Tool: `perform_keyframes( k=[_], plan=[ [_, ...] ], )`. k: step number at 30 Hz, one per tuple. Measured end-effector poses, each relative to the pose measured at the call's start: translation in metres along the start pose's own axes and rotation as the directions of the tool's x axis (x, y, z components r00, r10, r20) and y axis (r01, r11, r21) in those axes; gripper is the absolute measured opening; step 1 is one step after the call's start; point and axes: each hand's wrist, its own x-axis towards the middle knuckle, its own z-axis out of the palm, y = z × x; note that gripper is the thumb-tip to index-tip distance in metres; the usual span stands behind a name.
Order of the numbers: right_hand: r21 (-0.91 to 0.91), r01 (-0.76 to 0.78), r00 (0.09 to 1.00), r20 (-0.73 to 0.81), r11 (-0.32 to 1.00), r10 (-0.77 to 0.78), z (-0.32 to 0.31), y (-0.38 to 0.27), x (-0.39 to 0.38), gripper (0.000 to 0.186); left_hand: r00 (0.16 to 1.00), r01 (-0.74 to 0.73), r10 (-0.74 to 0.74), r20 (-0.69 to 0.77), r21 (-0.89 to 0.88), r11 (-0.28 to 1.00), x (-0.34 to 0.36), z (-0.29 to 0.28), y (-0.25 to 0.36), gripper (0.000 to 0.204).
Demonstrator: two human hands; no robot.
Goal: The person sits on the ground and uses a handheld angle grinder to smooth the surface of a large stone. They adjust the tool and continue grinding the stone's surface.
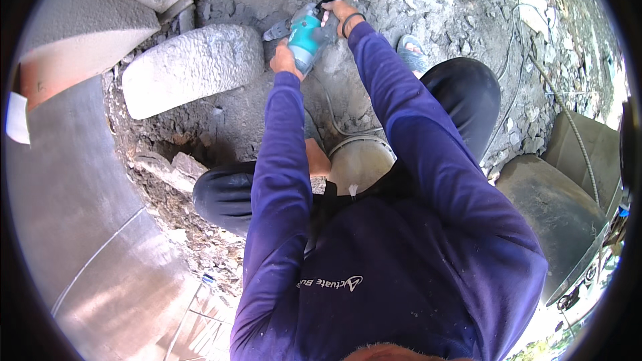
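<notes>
A teal power tool (307, 35) with a dark handle end and a grey part jutting to its left is held between my two hands, over the grey rubble ground. My left hand (285, 58) closes round the near left side of its body. At the far end, my right hand (340, 13), with a dark band at the wrist, grips the dark handle. The tool's working tip cannot be made out. Just left of it lies a large pale stone block (194, 65) with a rounded end; the tool appears apart from it.
Under me is a round pale bucket-like seat (361, 164). A thin cord (332, 112) runs over the ground near it. My sandalled right foot (412, 53) rests on rubble. A large curved grey slab (73, 194) stands left; a dark rounded piece (552, 207) lies right, beside a rope (575, 127).
</notes>
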Motion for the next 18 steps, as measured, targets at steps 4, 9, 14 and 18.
perform_keyframes(
  k=[4, 9, 14, 18],
  plan=[
    [0.16, 0.03, 0.994, -0.113, 0.987, -0.012, 0.007, 0.009, -0.014, 0.016, 0.993, -0.114, 0.114, -0.007, -0.06, 0.992, 0.031, -0.01, -0.028, 0.076],
    [0.332, 0.028, 0.998, -0.065, 0.943, -0.007, -0.014, 0.032, -0.03, 0.013, 1.0, -0.03, 0.029, 0.012, 0.081, 0.996, -0.025, -0.014, -0.023, 0.082],
    [0.464, 0.098, 0.973, -0.231, 0.881, 0.013, -0.025, 0.139, -0.086, 0.015, 0.988, -0.153, 0.145, 0.049, 0.341, 0.928, 0.004, -0.096, -0.098, 0.059],
    [0.53, 0.028, 0.923, -0.339, 0.848, 0.181, 0.013, 0.223, -0.152, 0.01, 0.936, -0.003, 0.024, 0.35, -0.06, 0.998, 0.022, -0.181, -0.115, 0.053]
  ],
)
